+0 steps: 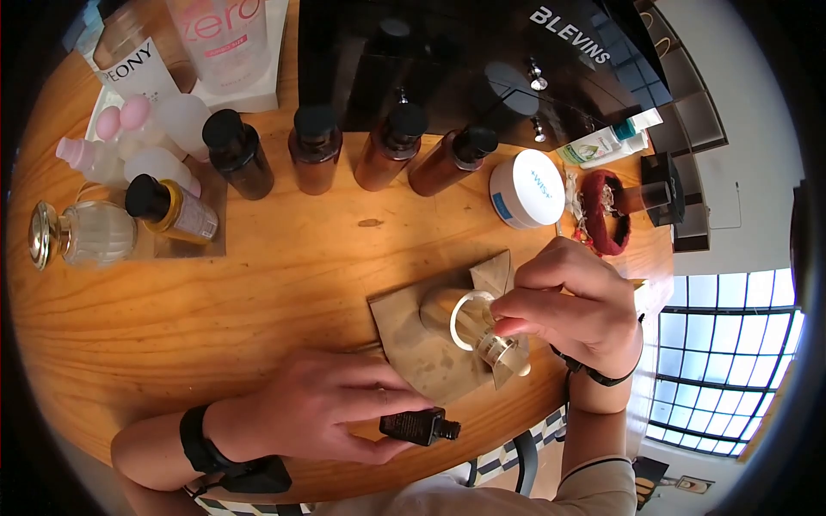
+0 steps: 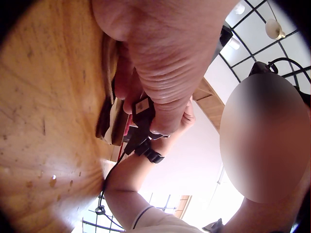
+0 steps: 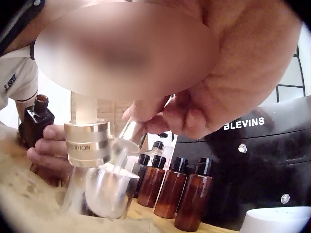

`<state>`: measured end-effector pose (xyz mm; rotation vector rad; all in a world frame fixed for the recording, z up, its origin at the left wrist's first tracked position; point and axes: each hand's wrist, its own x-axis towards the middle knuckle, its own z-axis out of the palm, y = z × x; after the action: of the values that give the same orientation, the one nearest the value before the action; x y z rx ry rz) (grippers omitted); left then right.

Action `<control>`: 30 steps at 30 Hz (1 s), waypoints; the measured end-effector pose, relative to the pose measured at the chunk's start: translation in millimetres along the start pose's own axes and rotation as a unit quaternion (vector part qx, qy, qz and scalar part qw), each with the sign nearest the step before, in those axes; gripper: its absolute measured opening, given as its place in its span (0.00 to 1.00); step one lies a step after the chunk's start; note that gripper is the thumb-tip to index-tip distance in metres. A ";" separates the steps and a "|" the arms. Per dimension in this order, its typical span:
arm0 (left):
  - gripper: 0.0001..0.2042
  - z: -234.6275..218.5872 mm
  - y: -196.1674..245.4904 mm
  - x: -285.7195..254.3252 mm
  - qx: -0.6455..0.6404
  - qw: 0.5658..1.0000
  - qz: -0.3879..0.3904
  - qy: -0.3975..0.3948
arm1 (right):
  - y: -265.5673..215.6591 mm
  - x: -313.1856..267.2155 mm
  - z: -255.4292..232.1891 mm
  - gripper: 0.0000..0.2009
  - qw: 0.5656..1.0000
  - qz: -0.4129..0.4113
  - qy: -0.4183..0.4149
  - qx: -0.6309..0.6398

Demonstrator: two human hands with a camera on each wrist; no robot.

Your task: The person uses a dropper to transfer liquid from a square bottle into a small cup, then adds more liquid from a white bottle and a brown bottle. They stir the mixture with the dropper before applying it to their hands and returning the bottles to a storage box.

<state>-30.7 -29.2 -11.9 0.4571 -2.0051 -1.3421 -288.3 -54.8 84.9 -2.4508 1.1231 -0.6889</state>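
My left hand [image 1: 314, 408] holds a small, dark, square-shouldered bottle [image 1: 417, 426], its threaded neck bare and tilted right near the table's front edge. A clear cup [image 1: 439, 311] with a pale rim stands on a folded brown paper [image 1: 422, 353]. My right hand [image 1: 576, 301] is over the cup, thumb and fingers pinching a slim shiny piece [image 3: 128, 130]; I cannot tell its kind. Beneath those fingers, a dropper cap [image 3: 87, 143] with a gold collar and a pale bulb overlaps the cup in the right wrist view, bulb upward.
Behind stand several brown bottles with black caps [image 1: 316, 150], a white jar [image 1: 527, 189] and a black drawer box [image 1: 465, 69]. At the left are a glass jar [image 1: 99, 232] and a yellow bottle [image 1: 185, 215]. A dark red band [image 1: 598, 211] lies at the right.
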 end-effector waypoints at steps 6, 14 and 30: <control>0.20 -0.3 0.9 0.5 -0.006 1.000 -0.007 0.000 | -1.3 -0.7 -3.5 0.13 1.000 0.017 0.006 -0.007; 0.20 0.4 1.5 -0.3 -0.006 1.000 -0.015 -0.002 | -1.6 -2.4 -5.5 0.13 0.999 0.012 0.030 -0.015; 0.20 -0.8 0.3 1.2 -0.004 1.000 -0.001 0.000 | 3.8 0.3 -2.6 0.12 1.000 -0.008 -0.013 -0.004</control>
<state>-31.0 -30.4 -11.1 0.4569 -1.9986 -1.3506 -291.8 -57.7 85.2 -2.4708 1.0994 -0.6561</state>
